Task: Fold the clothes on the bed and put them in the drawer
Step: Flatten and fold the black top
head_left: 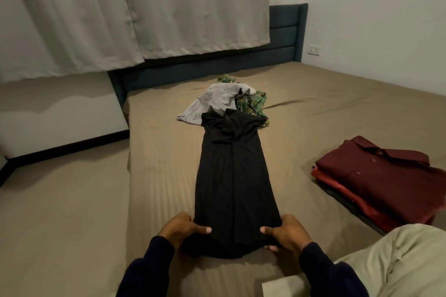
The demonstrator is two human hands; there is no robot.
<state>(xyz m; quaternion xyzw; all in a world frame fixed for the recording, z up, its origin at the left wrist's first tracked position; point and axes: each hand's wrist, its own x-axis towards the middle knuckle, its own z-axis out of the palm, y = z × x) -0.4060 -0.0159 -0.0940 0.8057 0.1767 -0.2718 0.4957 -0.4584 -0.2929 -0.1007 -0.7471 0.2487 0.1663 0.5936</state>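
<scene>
A single wide-angle head-worn view looks forward and down along the tan-sheeted bed toward its dark blue padded headboard and pale grey curtains. The near mattress edge sits close below the lens; the far wall bends with lens distortion.

A wide bed with a taupe fitted sheet carries a long black garment folded into a narrow strip. Beyond it lies a crumpled heap of grey and green plaid clothes, and at the right a stack of folded dark red shirts.

My hands: left hand and right hand pinch the black shirt's near hem.
Beside: folded maroon shirt.
</scene>
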